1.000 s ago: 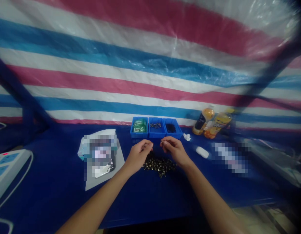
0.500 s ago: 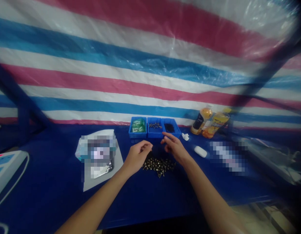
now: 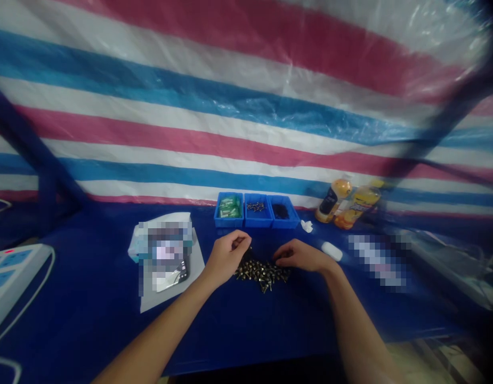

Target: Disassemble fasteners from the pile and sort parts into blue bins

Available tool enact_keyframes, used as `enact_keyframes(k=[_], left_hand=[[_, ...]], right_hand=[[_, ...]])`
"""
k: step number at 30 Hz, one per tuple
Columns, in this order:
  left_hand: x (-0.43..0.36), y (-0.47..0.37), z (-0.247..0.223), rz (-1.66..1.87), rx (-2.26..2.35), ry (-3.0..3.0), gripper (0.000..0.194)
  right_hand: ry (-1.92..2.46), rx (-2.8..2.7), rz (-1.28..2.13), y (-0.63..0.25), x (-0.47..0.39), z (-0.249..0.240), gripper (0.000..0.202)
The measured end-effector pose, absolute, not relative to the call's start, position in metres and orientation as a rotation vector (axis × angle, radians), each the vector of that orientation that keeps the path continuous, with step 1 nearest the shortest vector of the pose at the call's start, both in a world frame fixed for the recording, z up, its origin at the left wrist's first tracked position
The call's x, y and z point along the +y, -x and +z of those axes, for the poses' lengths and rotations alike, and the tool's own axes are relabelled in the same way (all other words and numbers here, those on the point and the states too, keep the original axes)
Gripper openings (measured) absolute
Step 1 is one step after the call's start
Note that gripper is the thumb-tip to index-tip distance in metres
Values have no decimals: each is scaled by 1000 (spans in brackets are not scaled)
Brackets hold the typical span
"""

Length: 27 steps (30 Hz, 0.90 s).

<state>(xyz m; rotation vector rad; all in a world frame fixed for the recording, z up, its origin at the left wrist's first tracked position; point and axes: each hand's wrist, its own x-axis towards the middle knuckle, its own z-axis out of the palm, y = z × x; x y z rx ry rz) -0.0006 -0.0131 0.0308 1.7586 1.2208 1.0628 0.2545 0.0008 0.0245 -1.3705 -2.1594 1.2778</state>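
A heap of small brass-coloured screws (image 3: 262,272) lies on the blue table (image 3: 246,320) in front of me. My left hand (image 3: 226,255) hovers at the heap's left edge, fingers curled together as if pinching something small; what it pinches is too tiny to make out. My right hand (image 3: 300,256) rests palm down on the right side of the heap, fingertips touching the screws. Behind the heap stand three small blue bins: one with green parts (image 3: 229,209), one with screws (image 3: 257,209), one with black parts (image 3: 281,211).
A grey sheet with a blurred packet (image 3: 166,256) lies to the left. A white power strip (image 3: 10,272) sits at the far left edge. Two orange drink bottles (image 3: 346,200) and a small white object (image 3: 331,250) are at the right. A striped tarpaulin hangs behind.
My right hand has come down from near the middle bin to the right side of the screw heap. My left hand has stayed almost where it was.
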Motion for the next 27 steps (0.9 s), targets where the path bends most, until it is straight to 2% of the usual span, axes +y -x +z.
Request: enact_keyframes(k=[6, 16, 19, 27], left_hand=[[-13, 1, 31, 1055, 1216, -1761, 26], [-14, 0, 32, 1058, 1238, -1858, 25], [-15, 0, 32, 1048, 1236, -1889, 26], [-19, -6, 32, 1008, 1183, -1999, 22]], right_hand=[[1374, -2214, 1184, -258, 5, 18, 25], [1342, -2219, 767, -242, 7, 12, 14], [1326, -2143, 801, -237, 6, 15, 15], [1052, -1812, 1221, -210, -6, 32, 28]])
